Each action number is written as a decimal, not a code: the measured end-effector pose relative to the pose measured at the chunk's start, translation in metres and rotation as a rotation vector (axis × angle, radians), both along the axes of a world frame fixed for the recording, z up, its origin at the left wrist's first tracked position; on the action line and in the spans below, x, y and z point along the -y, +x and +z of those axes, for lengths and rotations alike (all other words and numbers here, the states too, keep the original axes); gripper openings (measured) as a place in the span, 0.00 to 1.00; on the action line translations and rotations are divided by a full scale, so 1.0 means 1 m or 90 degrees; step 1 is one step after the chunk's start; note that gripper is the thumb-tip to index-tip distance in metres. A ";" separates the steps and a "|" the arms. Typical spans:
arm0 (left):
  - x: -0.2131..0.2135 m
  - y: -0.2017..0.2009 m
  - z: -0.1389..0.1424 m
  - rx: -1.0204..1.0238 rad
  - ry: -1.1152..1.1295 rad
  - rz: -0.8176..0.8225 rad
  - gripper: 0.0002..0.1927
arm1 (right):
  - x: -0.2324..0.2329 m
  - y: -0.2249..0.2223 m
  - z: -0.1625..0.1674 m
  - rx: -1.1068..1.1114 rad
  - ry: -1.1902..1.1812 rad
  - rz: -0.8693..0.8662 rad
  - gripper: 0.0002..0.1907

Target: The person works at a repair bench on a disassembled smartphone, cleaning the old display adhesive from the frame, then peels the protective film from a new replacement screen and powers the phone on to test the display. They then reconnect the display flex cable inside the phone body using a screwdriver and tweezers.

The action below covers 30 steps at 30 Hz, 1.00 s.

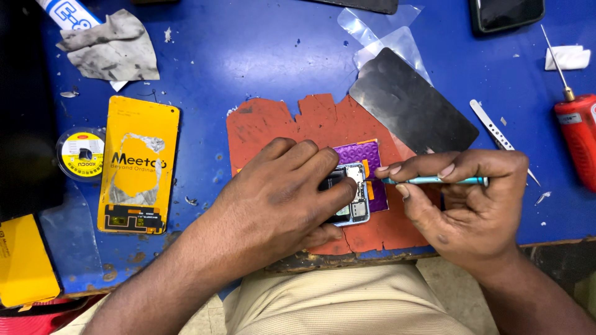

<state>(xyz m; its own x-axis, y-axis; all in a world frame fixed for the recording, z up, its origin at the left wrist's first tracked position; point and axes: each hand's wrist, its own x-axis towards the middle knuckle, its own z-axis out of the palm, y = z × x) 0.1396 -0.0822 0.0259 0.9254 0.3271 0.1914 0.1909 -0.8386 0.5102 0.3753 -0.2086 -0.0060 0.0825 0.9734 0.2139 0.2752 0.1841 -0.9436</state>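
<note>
Opened smartphone (351,193) sits on a worn red repair mat (273,124) near the front edge of the blue tabletop (248,49), with a purple sheet (360,152) under its top end. The back is off, so the circuit board and a bit of orange tape are showing. Most of the body is hidden under the left hand (279,198), which lies flat over it, fingers curled down and pinning it in place.

The right hand (465,198) is pinched shut around a thin teal screwdriver (434,180), tip touching the phone's right edge near the top.

Handling-wise I'd call this light and stiff but pretty fragile: exposed board, probably tiny connectors, so I'd hold it by the metal frame edges, never by pressing on the board. It probably slides easily too, so a mat under it makes sense.

As far as I can tell, the phone's long axis runs roughly away from the person, top end pointing at the far side, maybe tilted a bit right. The screwdriver lies almost crosswise to that, tip pointing left.

Off to the right are tweezers (493,130) and a red power tool (577,139); a dark panel (413,105) lies behind the mat.
</note>
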 end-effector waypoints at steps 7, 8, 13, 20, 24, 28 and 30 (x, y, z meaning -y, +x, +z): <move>0.000 -0.001 0.000 -0.003 0.006 0.000 0.29 | 0.000 0.000 -0.001 0.004 0.013 -0.001 0.25; 0.000 -0.001 0.000 -0.002 0.007 0.000 0.29 | 0.000 0.000 -0.002 0.004 0.016 -0.002 0.25; 0.001 -0.002 0.000 0.004 0.009 0.002 0.29 | 0.001 -0.002 -0.001 0.042 0.007 -0.011 0.25; 0.002 0.001 0.001 0.017 -0.005 0.007 0.28 | 0.001 -0.003 0.011 0.256 0.028 0.030 0.20; 0.003 0.000 0.001 0.009 -0.005 0.007 0.28 | 0.001 -0.003 0.009 0.066 -0.023 -0.013 0.20; 0.002 -0.001 0.000 0.007 -0.012 0.005 0.28 | -0.001 -0.003 0.006 0.073 0.020 -0.001 0.25; 0.002 0.000 0.001 0.014 -0.008 0.007 0.28 | -0.005 -0.005 0.008 0.075 -0.017 0.002 0.27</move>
<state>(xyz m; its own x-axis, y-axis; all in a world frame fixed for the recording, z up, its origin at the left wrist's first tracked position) 0.1394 -0.0846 0.0271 0.9173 0.3399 0.2074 0.1889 -0.8301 0.5246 0.3699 -0.2038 0.0022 0.0555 0.9791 0.1957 0.3845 0.1600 -0.9092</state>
